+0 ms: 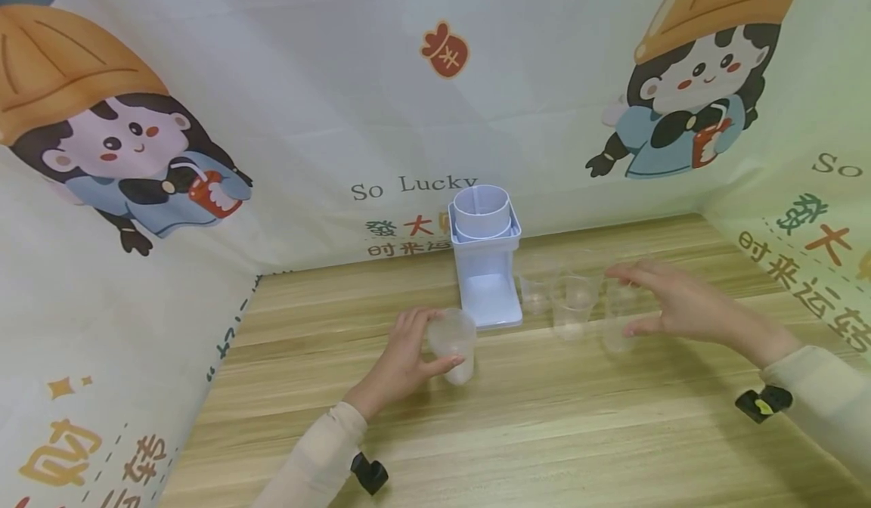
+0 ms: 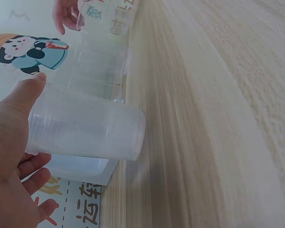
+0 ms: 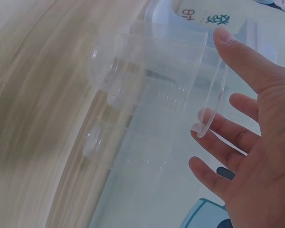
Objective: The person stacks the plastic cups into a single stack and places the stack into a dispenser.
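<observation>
My left hand grips a frosty stack of nested plastic cups, thumb on one side and fingers on the other. The same stack is seen from the side in the left wrist view; whether its base touches the table I cannot tell. My right hand is spread around the upper part of a clear plastic cup, the nearest to it in a row. At that cup's rim, the fingertips show beside the lip and the thumb extends past it. Firm contact is unclear.
A pale lilac stand with a round open cylinder on top stands at the back of the wooden table. Beside it, further clear cups stand in the row. Printed cloth hangs behind and at both sides.
</observation>
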`<state>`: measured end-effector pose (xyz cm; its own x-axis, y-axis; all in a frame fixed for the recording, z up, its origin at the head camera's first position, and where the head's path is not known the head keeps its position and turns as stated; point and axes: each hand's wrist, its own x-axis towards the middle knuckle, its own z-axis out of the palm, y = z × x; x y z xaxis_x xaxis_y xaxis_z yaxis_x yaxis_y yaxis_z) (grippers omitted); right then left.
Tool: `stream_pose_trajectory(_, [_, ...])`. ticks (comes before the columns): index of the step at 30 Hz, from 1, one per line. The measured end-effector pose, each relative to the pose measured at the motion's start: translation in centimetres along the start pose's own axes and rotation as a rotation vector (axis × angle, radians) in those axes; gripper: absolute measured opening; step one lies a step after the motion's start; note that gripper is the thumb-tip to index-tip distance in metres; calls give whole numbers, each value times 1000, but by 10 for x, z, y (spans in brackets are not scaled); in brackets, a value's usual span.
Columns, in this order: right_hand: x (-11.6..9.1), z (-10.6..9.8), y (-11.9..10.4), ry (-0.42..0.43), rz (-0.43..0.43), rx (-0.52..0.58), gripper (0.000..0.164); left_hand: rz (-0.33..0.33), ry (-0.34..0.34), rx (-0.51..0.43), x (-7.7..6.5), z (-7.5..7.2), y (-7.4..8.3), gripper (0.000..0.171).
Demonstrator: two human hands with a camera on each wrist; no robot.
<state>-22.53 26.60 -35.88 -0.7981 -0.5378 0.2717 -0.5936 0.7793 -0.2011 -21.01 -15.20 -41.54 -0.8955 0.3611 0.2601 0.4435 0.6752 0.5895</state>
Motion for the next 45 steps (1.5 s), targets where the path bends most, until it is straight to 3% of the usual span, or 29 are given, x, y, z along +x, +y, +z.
stream_pose_trajectory(8, [-2, 2, -11, -4, -21, 7, 82, 38, 14, 33, 0, 1, -4, 72])
stream_pose_trajectory(16, [2, 4, -21, -1, -50, 2, 82, 13, 9, 15, -1, 0, -2, 73])
stream_pose_trajectory(28, [10, 11, -33, 54, -167, -25, 81, 8, 2, 20, 0, 0, -1, 73])
stream_pose_trajectory(45, [24, 16, -49, 31, -201, -3, 82, 9, -5, 8, -1, -1, -2, 73])
